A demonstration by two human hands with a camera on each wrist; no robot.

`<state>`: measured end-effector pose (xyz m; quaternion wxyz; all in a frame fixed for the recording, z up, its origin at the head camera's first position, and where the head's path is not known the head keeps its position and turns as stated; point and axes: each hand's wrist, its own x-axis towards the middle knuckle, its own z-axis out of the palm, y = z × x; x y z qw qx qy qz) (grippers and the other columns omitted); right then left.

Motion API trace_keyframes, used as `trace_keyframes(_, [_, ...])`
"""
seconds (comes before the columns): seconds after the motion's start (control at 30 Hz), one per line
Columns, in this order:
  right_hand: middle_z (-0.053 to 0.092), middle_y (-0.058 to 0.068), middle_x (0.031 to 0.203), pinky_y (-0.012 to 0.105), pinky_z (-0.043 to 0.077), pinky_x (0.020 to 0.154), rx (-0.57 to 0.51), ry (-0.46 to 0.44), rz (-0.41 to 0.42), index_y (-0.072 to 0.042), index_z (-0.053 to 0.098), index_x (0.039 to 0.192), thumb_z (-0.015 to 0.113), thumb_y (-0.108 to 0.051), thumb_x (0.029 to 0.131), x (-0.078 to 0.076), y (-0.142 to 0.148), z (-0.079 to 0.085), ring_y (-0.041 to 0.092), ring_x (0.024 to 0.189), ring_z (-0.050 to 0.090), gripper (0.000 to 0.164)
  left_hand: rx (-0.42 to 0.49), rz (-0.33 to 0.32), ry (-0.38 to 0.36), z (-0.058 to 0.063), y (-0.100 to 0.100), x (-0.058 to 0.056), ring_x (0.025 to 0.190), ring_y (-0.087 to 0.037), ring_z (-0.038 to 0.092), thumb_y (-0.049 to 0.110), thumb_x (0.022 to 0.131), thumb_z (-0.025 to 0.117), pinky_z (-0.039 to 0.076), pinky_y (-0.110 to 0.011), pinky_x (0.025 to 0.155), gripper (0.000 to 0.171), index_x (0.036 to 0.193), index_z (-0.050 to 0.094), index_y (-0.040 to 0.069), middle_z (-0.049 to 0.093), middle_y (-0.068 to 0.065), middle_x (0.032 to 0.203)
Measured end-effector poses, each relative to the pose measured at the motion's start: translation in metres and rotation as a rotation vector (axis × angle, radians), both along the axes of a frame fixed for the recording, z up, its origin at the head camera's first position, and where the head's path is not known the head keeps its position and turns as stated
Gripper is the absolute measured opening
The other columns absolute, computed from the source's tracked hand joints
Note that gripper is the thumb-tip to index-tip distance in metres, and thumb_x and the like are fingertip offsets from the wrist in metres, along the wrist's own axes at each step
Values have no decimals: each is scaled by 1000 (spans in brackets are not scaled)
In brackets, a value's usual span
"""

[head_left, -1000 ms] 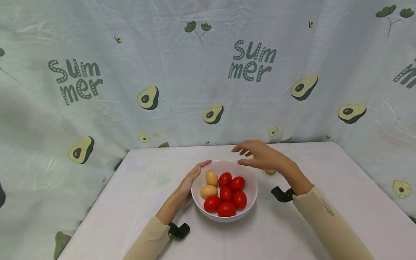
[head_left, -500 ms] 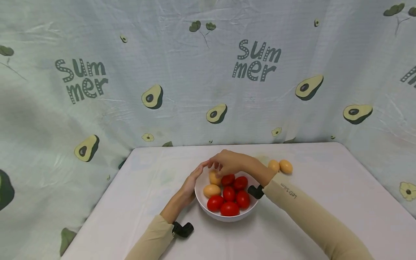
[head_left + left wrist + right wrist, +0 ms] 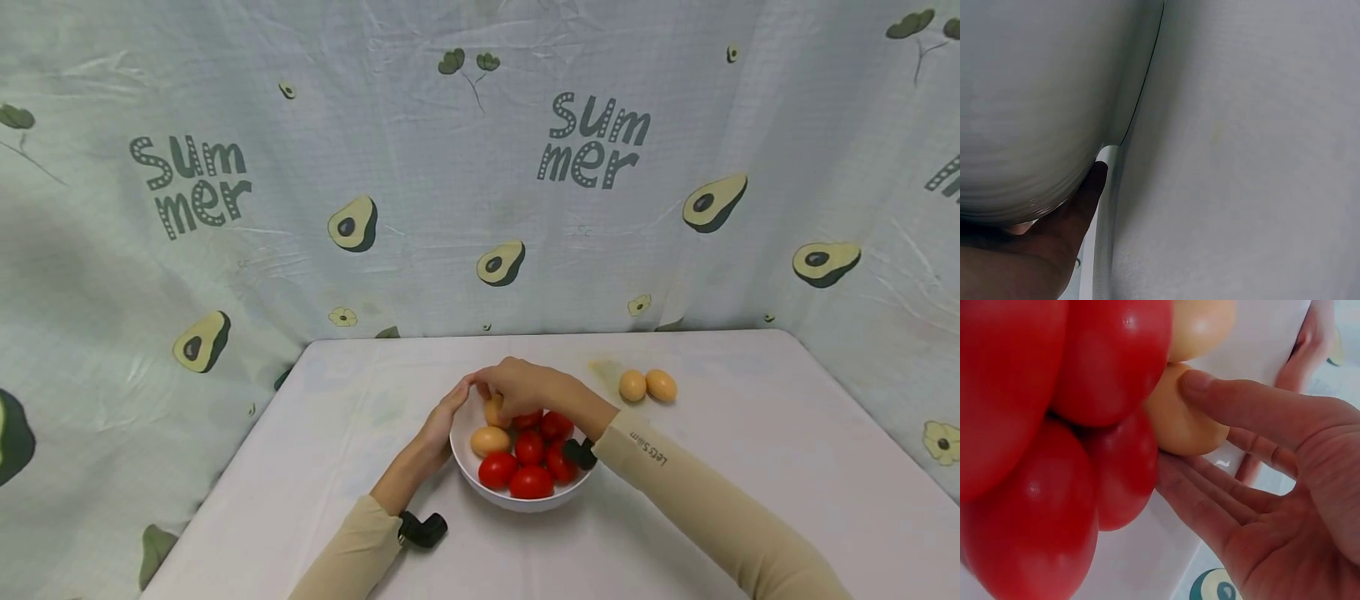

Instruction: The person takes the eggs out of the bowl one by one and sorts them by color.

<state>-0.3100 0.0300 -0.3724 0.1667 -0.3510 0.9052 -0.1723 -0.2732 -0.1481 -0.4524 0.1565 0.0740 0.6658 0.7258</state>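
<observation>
A white bowl (image 3: 517, 503) holds several red eggs (image 3: 532, 482) and two tan eggs. My right hand (image 3: 525, 387) reaches over its far rim in the head view and holds the upper tan egg (image 3: 492, 410). In the right wrist view the thumb presses on this tan egg (image 3: 1188, 419), with fingers on its other side; it lies against a red egg (image 3: 1122, 469). The second tan egg (image 3: 490, 442) sits just nearer in the bowl. My left hand (image 3: 441, 425) rests along the bowl's left outer wall, fingers extended; the left wrist view shows this hand (image 3: 1054, 244) against the bowl's side.
Two more tan eggs (image 3: 647, 386) lie side by side on the white table (image 3: 720, 433), behind and right of the bowl. A patterned cloth (image 3: 420, 167) hangs beyond the table's far edge.
My right hand has moved left from beyond the bowl's right side, down into the bowl, and taken hold of the upper tan egg. The left hand stays at the bowl; the head view shifted slightly.
</observation>
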Motion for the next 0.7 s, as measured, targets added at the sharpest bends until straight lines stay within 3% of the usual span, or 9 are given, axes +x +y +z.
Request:
trace_keyframes(0.3, [61, -3, 82, 24, 54, 68, 30, 12, 46, -16, 64, 107, 81, -9, 87, -2, 4, 0, 14, 79, 58, 27, -6, -2, 11, -1, 1, -1, 158, -33, 25, 42, 112, 27, 20, -48, 130, 60, 162, 29, 10, 25, -15, 171])
trace_keyframes(0.53, [70, -3, 102, 27, 61, 79, -15, 65, 60, -17, 65, 111, 81, -9, 86, -3, 14, 12, 15, 88, 62, 31, -18, -13, 32, -1, 1, -2, 150, -29, 37, 46, 111, 28, 30, -44, 128, 58, 158, 38, 14, 33, -13, 167])
trace_keyframes(0.7, [73, 3, 109, 31, 62, 86, -50, 104, 88, -12, 67, 113, 77, -6, 87, -2, 24, 25, 17, 95, 66, 29, -11, -38, 45, -1, 0, -2, 150, -29, 37, 45, 112, 26, 27, -45, 129, 57, 159, 39, 16, 32, -11, 167])
